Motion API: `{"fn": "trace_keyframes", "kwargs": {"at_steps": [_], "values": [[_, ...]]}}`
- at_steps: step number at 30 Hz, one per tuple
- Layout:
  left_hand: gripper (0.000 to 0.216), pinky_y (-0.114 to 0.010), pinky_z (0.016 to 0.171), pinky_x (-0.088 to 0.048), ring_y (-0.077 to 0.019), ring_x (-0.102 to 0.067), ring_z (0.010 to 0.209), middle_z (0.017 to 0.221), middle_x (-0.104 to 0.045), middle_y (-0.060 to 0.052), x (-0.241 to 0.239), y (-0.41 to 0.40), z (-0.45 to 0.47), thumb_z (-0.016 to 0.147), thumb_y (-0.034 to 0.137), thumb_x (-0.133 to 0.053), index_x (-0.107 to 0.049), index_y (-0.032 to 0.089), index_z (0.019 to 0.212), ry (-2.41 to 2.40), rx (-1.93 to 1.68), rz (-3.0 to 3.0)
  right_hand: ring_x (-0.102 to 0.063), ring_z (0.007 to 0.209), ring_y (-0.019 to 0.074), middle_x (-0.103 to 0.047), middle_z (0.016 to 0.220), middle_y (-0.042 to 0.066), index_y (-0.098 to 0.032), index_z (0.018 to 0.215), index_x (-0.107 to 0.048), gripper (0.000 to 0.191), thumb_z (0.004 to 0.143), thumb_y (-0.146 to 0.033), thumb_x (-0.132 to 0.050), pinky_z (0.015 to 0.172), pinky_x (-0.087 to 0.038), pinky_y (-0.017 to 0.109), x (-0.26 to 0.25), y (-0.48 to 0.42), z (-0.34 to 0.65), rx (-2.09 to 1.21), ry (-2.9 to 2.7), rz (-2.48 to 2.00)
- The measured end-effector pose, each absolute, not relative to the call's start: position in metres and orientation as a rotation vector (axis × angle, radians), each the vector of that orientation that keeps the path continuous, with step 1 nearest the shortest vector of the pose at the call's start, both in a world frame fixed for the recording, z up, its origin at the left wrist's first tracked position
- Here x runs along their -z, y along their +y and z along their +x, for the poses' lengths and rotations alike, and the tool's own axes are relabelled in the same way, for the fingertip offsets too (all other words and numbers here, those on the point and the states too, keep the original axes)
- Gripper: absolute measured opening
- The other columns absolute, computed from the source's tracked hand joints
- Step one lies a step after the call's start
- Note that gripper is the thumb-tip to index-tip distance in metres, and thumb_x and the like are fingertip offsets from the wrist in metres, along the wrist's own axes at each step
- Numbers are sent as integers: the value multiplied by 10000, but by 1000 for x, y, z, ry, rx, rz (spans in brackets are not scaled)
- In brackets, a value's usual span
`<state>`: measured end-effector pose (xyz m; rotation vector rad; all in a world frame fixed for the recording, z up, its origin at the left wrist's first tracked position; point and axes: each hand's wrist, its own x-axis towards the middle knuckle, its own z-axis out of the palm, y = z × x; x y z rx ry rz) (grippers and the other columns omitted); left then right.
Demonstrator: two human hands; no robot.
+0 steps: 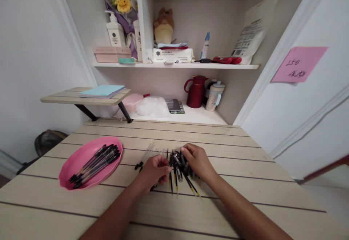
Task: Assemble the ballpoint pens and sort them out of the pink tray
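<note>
A heap of loose pen parts (178, 169), black caps, clear barrels and thin refills, lies on the wooden table (218, 196) in front of me. My left hand (154, 169) is curled at the heap's left side, fingers pinched on a part I cannot make out. My right hand (197, 162) rests on the heap's right side with fingers bent down into the parts. Clear pen barrels (145, 156) lie just left of the hands. A pink oval plate (73, 163) at the left holds several assembled black pens (95, 162).
A small raised desk (68, 99) with a teal notebook (102, 91) stands at the back left. Beyond the table, a shelf nook holds a red jug (195, 91), a white cup (214, 96), bottles and packets. A pink note (298, 64) sticks on the right wall.
</note>
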<state>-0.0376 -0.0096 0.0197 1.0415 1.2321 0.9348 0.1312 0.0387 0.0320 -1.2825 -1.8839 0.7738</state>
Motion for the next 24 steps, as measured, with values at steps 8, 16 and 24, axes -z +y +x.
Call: {"fn": "trace_keyframes", "kwargs": {"at_steps": [8, 16, 24], "values": [[265, -148, 322, -286, -45, -454, 360, 531, -512, 45, -24, -10, -38, 668, 389, -573, -522, 134, 722, 1068, -826, 1010, -340, 345, 29, -503, 461, -37, -140, 574, -516, 271, 592, -364, -667, 353, -211, 169, -22, 35, 121, -1620, -1305, -1049], [270, -139, 280, -155, -4, -314, 279, 501, -481, 70, -26, -10, -45, 669, 386, -597, -508, 149, 764, 954, -766, 956, -394, 384, 22, -549, 534, -25, -132, 714, -616, 208, 605, -295, -685, 370, -246, 150, -22, 38, 127, -1705, -1310, -875], [407, -152, 294, -201, -11, -332, 277, 476, -472, 54, -26, -13, -43, 708, 513, -483, -552, 114, 744, 965, -697, 964, -416, 394, 26, -546, 528, -27, -131, 727, -629, 209, 605, -291, -688, 382, -281, 148, -22, 40, 129, -1713, -1305, -843]]}}
